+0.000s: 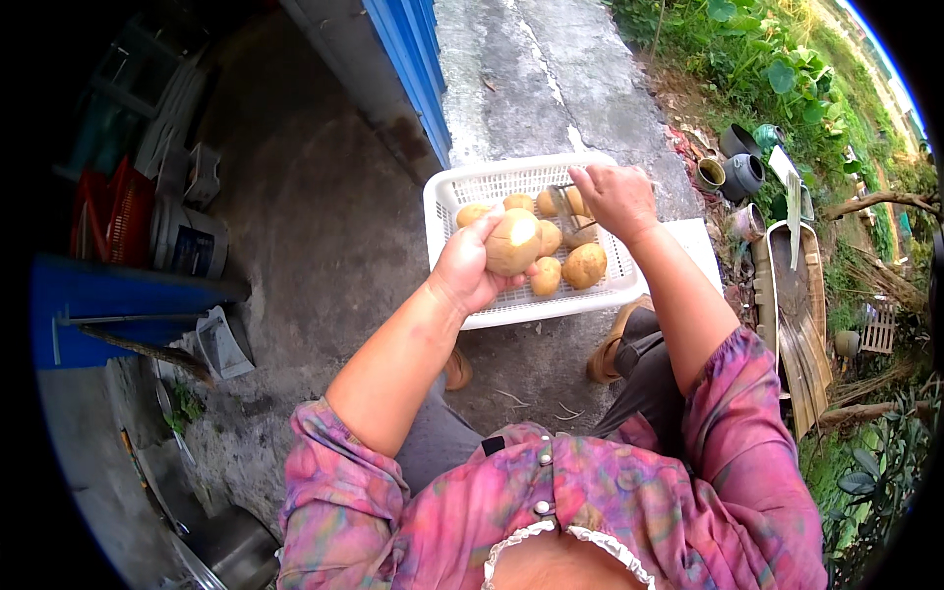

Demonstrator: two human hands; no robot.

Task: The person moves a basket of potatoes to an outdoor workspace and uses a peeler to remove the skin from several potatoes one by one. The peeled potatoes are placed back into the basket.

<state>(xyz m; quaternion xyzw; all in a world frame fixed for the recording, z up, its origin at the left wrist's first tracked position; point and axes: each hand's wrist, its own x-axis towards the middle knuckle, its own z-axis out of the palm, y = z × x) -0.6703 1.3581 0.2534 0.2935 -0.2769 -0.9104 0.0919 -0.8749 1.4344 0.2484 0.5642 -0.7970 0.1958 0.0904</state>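
In my left hand is a large potato, gripped from its left side, with a pale patch on top where the skin looks peeled. My right hand is closed on a peeler, its metal frame pointing down to the left, a little apart from the held potato. Both hands are over a white plastic basket with slotted sides. Several unpeeled-looking potatoes lie in it, some partly hidden behind my left hand and the peeler.
Beyond the basket runs a cracked concrete path beside a blue metal door. To the left are a white bucket, a red crate and a dustpan. Pots and a long trough line the plants at right.
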